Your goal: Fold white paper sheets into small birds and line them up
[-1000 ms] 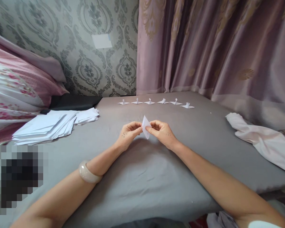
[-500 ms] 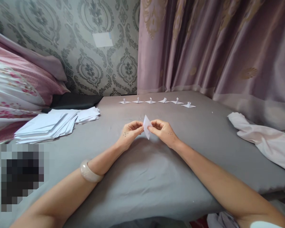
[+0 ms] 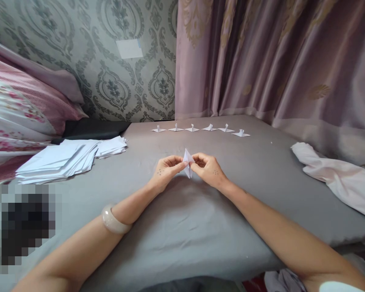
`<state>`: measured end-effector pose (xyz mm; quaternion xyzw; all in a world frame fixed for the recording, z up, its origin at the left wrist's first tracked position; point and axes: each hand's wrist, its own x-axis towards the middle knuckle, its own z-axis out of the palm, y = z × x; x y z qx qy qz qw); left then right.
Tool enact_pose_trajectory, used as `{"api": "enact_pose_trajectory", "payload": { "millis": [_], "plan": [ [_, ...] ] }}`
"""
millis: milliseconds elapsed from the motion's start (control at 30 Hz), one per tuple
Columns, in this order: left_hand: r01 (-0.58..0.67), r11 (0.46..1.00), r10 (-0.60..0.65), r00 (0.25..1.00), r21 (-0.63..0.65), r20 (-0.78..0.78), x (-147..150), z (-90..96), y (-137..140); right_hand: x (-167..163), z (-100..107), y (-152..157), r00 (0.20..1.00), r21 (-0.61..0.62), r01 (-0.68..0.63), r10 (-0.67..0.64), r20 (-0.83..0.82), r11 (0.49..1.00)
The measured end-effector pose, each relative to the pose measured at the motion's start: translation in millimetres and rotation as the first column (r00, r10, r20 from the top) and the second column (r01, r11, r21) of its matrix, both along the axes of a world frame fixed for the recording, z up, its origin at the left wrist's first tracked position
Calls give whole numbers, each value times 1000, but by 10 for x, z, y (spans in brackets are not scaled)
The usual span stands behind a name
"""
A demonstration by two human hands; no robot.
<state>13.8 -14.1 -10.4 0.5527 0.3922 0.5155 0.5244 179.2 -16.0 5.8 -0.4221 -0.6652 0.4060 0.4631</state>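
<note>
Head view: I had the folded paper (image 3: 187, 155) upright between my two hands, over the grey cloth (image 3: 182, 243). My left hand (image 3: 166, 170) gripped one edge with thumb and fingers, and my right hand (image 3: 209, 170) gripped the other the same way, the thumbs nearly meeting in the middle. The paper was already creased into a slim diamond, pointed above and below, so I judged it well into its folding but not done: it lacked the spread sides and raised middle of the six figures (image 3: 192, 129) in a row beyond it. The rightmost sat a little nearer me than the rest. To my left lay a big stack (image 3: 57, 156) of flat sheets, with a small stack (image 3: 111, 147) just beside it; I took both to be unworked.

My thumbs covered the paper's middle and the fingers behind were partly hidden, so I couldn't count its layers. The figures were too small to show their folds. What bore the grey cloth I couldn't tell.
</note>
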Motion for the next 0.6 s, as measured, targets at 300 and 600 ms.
{"api": "enact_pose_trajectory", "payload": {
  "millis": [300,600],
  "plan": [
    [-19,1000,19,1000,0,5,-3,42,-7,11,-2,15,999,-31,-36,34,-42,999],
    [-18,997,20,999,70,-26,-3,18,-2,2,-38,34,999,-24,-28,27,-35,999]
  ]
}}
